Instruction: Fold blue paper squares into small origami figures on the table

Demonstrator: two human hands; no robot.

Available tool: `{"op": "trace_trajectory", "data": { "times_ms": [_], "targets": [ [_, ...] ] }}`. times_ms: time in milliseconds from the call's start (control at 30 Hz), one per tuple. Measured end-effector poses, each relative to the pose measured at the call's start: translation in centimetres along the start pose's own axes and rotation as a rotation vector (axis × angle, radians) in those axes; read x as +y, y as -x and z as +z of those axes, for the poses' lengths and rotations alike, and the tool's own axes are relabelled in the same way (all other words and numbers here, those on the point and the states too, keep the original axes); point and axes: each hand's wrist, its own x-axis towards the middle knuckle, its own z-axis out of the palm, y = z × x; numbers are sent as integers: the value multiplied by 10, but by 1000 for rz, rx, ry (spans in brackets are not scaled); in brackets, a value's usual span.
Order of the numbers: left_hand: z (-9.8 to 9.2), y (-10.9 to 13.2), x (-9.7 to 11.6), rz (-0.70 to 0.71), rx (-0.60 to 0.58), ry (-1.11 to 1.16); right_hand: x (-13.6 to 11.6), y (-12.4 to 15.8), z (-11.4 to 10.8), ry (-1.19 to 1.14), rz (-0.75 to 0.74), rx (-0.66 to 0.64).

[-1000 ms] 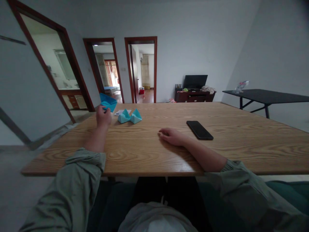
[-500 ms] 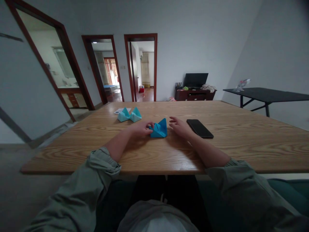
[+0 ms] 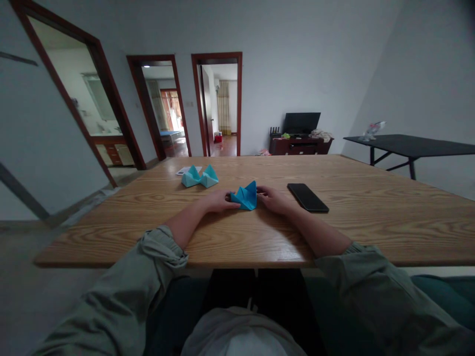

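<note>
Person seated at a long oak-veneer bench (image 3: 371, 222), both forearms out on it, sage-green sleeves (image 3: 159, 247) rolled back. The folded blue paper piece (image 3: 245, 197) sits on the bench top near the middle of the person's reach, peaked, origami-style, two points up, lying between the hands. Left hand (image 3: 218, 200) comes in from the left side, its fingers (image 3: 230, 197) curled in against the paper's left edge. Right hand (image 3: 272, 199) mirrors that from the other side, fingers (image 3: 260, 192) pressed against the right edge. So both sets of fingers are closed on the piece, holding it from either side, not clenched into fists, and the hands rest low on the wood. Just beyond the left hand, further up the bench, two paler blue origami pieces (image 3: 199, 177) stand joined side by side, with a small white paper card (image 3: 187, 170) partly behind them. Black smartphone (image 3: 307, 198) lies face up just beside the right hand, angled, not touched. Past the bench: a dark wood cabinet (image 3: 299, 147) against the wall with a black monitor (image 3: 301, 122) on it, and a black folding table (image 3: 408, 146) on the right with a small clear object (image 3: 373, 129) on top, too small to tell what. Doorways (image 3: 217, 104) open onto other rooms.
</note>
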Motion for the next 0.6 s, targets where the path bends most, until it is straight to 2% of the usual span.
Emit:
{"op": "trace_trajectory", "data": {
  "times_ms": [133, 333, 467, 600],
  "targets": [
    [1, -2, 9, -11, -8, -82, -3, 1, 1, 26, -21, -4],
    [3, -7, 8, 26, 2, -80, -9, 3, 2, 17, -27, 8],
    [3, -12, 16, 95, 64, 0, -20, 5, 1, -39, -22, 8],
    [3, -19, 28, 92, 176, 156, -30, 8, -3, -150, 33, 48]
  ]
}}
